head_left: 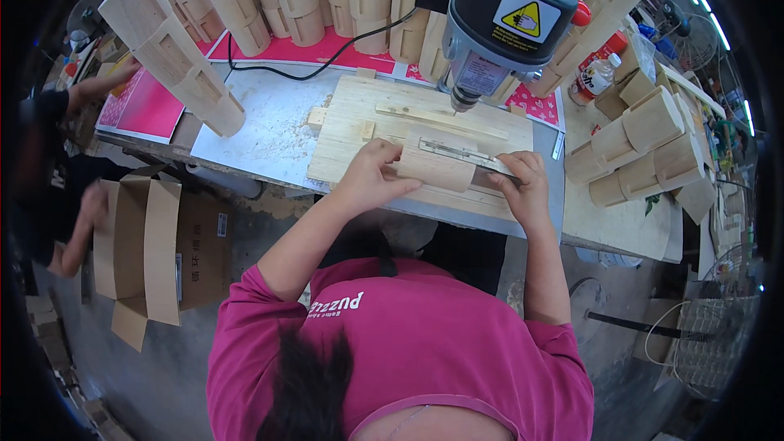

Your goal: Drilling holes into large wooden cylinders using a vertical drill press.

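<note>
The left hand (371, 175) has its grip closed, thumb and fingers about the left end of a pale wooden block (434, 170); the right hand (524, 188) has its grip clamped on a slim metal tool (465, 153) lying along the block's far edge. The block, over the wooden board (339, 147) on the table (273, 102), is probably light, stiff and dry, hardly slippery, its edges liable to dent; the ends afford the surest hold. Beyond stands the drill press (502, 28).
</note>
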The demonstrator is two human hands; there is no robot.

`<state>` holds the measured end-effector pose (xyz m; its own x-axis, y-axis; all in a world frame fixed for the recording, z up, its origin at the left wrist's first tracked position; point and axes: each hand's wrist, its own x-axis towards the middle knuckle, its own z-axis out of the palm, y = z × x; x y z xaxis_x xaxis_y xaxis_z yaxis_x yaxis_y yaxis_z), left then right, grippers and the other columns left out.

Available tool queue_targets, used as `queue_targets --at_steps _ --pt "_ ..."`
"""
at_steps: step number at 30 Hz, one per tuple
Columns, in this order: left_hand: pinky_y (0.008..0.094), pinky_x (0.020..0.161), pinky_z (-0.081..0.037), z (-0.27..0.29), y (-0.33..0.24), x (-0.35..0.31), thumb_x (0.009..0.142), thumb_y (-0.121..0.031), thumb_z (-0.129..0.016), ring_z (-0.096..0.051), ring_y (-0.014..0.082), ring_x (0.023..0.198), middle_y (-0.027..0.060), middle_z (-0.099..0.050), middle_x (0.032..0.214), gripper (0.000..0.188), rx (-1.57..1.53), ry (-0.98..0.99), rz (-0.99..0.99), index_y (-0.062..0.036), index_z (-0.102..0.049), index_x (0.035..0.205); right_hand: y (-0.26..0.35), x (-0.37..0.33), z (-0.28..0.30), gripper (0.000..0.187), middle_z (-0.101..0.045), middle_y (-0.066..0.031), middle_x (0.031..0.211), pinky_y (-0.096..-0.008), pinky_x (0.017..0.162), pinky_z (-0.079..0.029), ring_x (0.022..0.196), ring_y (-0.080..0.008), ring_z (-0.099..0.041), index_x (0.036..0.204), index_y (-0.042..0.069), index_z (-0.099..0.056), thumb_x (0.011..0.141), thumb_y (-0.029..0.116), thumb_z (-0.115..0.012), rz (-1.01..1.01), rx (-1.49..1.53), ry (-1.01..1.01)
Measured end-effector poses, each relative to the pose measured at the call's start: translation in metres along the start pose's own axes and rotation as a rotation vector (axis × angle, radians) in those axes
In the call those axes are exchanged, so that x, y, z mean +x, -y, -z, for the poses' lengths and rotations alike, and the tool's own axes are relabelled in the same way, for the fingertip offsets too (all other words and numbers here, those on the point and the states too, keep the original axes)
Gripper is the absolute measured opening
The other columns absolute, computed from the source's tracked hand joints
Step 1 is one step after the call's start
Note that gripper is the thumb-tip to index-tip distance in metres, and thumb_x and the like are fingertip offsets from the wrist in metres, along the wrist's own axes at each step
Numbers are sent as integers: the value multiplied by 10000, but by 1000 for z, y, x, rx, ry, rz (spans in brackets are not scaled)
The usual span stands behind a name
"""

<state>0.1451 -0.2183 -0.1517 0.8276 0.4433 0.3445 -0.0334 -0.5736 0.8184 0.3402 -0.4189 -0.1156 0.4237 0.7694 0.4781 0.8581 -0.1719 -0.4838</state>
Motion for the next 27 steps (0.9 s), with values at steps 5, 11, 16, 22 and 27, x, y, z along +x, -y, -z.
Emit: queue_targets --at_steps 5,11,16,22,27 --pt "420 851 -302 -22 21 2 561 -331 -786 -487 237 971 39 -550 972 610 301 -24 -39 -143 -599 1109 -15 16 -9 308 -593 -74 856 -348 717 -430 805 -263 -521 914 55 -654 621 77 -745 -25 -41 -93" --pt "394 850 -273 -18 38 32 562 -321 -783 -488 227 958 23 -575 953 606 417 -143 27 -147 -598 1112 -23 39 -29 318 -592 -78 854 -350 721 -431 820 -260 -520 917 52 -655 614 73 -750 -42 -24 -165" --pt "371 821 -263 -7 44 28 576 -297 -779 -500 205 896 4 -579 853 536 391 -111 -20 -141 -617 1062 -12 39 -34 326 -593 -87 891 -352 766 -427 868 -270 -515 931 48 -649 622 73 -750 -83 14 -145" --pt "361 809 -256 -2 55 29 591 -281 -774 -503 196 859 9 -560 809 479 378 -69 -49 -126 -624 1019 -13 54 -6 365 -590 -73 985 -314 845 -414 977 -229 -516 1051 53 -600 703 65 -709 -119 295 -52" --pt "358 802 -258 -1 54 29 598 -282 -767 -494 194 835 4 -540 789 436 389 -75 -77 -128 -633 983 7 130 69 328 -590 -40 1053 -254 795 -452 953 -144 -552 1110 57 -564 801 133 -638 -139 500 -414"
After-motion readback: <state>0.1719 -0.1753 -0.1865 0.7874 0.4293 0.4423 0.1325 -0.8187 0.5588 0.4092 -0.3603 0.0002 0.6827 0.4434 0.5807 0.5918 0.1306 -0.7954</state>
